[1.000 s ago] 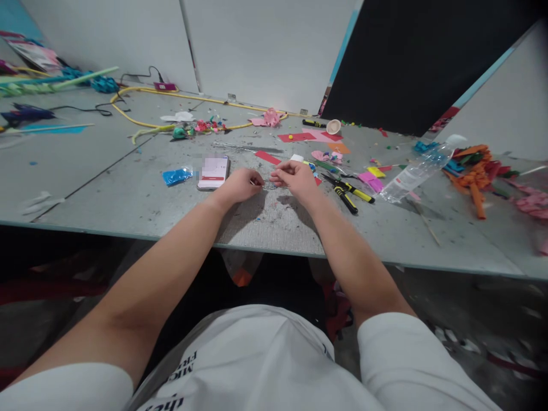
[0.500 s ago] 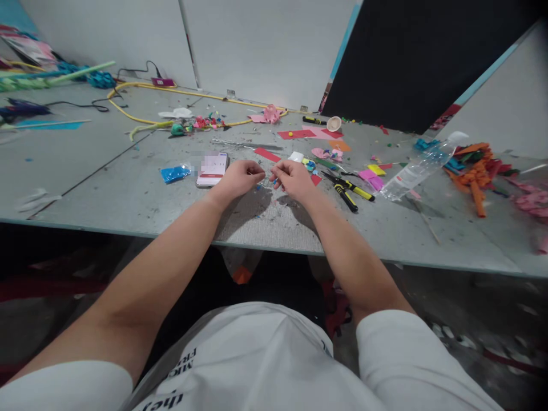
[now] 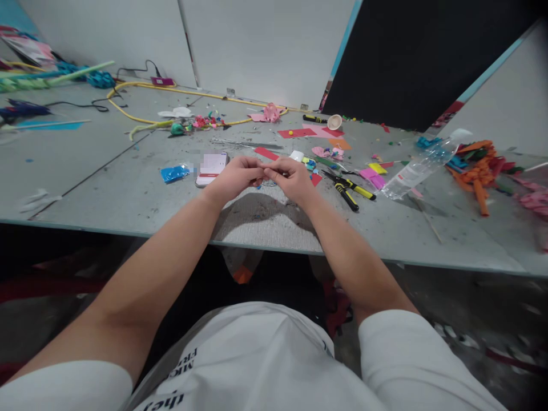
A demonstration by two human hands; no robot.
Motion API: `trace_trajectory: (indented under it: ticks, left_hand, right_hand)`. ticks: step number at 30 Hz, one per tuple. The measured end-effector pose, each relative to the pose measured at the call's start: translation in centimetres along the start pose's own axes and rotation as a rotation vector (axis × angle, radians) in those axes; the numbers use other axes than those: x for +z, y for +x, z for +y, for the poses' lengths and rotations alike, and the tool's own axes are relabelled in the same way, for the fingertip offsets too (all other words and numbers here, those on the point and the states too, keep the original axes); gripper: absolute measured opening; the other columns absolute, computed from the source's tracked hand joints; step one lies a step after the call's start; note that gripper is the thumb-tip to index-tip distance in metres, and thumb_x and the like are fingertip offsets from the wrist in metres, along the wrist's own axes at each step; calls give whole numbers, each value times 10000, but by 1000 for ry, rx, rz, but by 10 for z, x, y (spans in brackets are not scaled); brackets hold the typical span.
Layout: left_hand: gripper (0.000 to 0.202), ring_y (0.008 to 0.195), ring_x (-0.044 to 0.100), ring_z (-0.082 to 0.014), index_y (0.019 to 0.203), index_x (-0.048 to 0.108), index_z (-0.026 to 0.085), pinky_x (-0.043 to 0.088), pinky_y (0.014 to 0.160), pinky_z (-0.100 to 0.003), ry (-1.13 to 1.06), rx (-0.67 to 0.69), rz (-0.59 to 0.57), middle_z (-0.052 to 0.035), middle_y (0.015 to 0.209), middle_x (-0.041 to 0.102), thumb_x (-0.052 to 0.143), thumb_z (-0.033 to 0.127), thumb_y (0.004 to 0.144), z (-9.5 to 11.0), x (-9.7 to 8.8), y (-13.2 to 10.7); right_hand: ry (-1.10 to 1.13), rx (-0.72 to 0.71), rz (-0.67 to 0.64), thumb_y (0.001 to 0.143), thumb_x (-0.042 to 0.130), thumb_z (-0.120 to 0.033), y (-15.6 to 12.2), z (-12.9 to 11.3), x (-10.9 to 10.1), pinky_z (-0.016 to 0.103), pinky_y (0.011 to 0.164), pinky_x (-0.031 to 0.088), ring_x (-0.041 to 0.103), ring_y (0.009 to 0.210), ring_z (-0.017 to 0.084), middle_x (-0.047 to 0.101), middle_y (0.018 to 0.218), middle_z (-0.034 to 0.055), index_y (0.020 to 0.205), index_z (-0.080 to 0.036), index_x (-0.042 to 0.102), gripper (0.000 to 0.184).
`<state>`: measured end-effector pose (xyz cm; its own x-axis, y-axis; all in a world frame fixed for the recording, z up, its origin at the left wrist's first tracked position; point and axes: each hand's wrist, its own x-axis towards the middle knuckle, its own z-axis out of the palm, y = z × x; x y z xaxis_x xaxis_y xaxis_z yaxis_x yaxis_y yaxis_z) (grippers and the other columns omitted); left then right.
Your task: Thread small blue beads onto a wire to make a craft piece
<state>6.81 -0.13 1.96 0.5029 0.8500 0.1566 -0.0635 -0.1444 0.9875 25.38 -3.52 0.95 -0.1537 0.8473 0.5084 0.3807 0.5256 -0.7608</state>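
Above the grey tabletop, my left hand and my right hand meet at the fingertips. Both are closed in a pinch, and whatever sits between the fingers is too small or too hidden to name. Left of my left hand lies a phone with its screen lit, and beside it a blue plastic packet. To the right of my right hand rest pliers with black and yellow handles. A red paper strip lies just beyond my fingers.
A clear plastic bottle lies on its side at the right, near a heap of orange crumpled paper. Pink paper and a yellow cable lie toward the wall. A glue gun is at far left.
My hands have come together; the small gap between their fingertips has closed. The things on the table stay in place.
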Motion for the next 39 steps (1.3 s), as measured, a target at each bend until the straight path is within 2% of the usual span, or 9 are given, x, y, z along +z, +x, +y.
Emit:
trace_trajectory:
  ticks: [5,12,16,23,30,35,39]
  left_hand:
    - [117,574,519,-89,688,733,159,390,568,-261,-97,-5,22,-29,672,643,773,131,794,0,-1,1]
    - [132,547,525,-82,682,743,141,391,535,-228,-121,34,-9,-32,645,649,838,181,763,-2,-3,1]
    - [110,539,532,-77,685,756,137,398,534,-220,-138,25,1,-34,646,662,835,174,752,-3,-3,1]
    - [85,531,543,-73,688,769,140,396,527,-215,-145,5,-12,-31,652,680,838,183,715,-4,-3,2]
    - [77,530,541,-71,656,759,146,392,531,-214,-100,29,-19,-24,620,656,813,166,707,-3,-2,1]
    - [109,523,538,-68,658,751,148,386,526,-220,-101,38,-17,-23,645,673,828,208,705,-2,-2,0]
    - [131,529,527,-73,677,739,155,403,540,-232,-56,48,14,-13,642,670,828,241,720,1,0,-4]
  right_hand:
    - [42,-67,19,967,735,-345,0,3,-3,313,720,524,592,757,153,699,873,25,1018,-261,857,157]
    - [104,-92,41,911,757,-478,3,14,1,308,651,509,596,708,143,740,867,35,970,-226,800,262]
    - [170,-62,49,877,766,-438,1,12,3,299,621,487,591,666,133,736,805,19,911,-222,748,220]
    - [146,-79,76,848,714,-349,0,4,0,293,621,488,591,656,125,746,802,13,832,-222,758,135]
    - [220,12,60,785,759,-350,3,8,1,295,635,493,605,660,130,734,743,7,800,-208,756,143]
    - [297,44,46,760,802,-393,5,9,1,289,634,497,598,652,123,717,726,-7,793,-216,721,197]
    - [391,108,-1,733,852,-429,6,7,-1,263,561,451,552,590,107,658,645,-32,785,-220,689,270]
